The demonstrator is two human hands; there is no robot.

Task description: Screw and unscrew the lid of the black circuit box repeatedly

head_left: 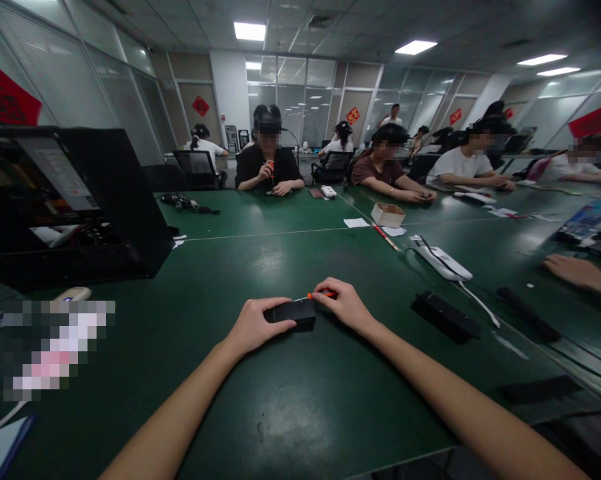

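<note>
A small black box-shaped device [296,312] lies on the green table [290,400] in front of me. My left hand [254,325] is closed round its left end and holds it down. My right hand [344,304] is closed on a small orange-handled screwdriver [320,294], whose thin tip points left over the top of the black device.
A black case [70,207] stands open at the left. A flat black part [445,317], a white device [443,262] with a cable and a small cardboard box [387,214] lie to the right. Another person's hand [575,270] rests at the far right. Several people sit across the table.
</note>
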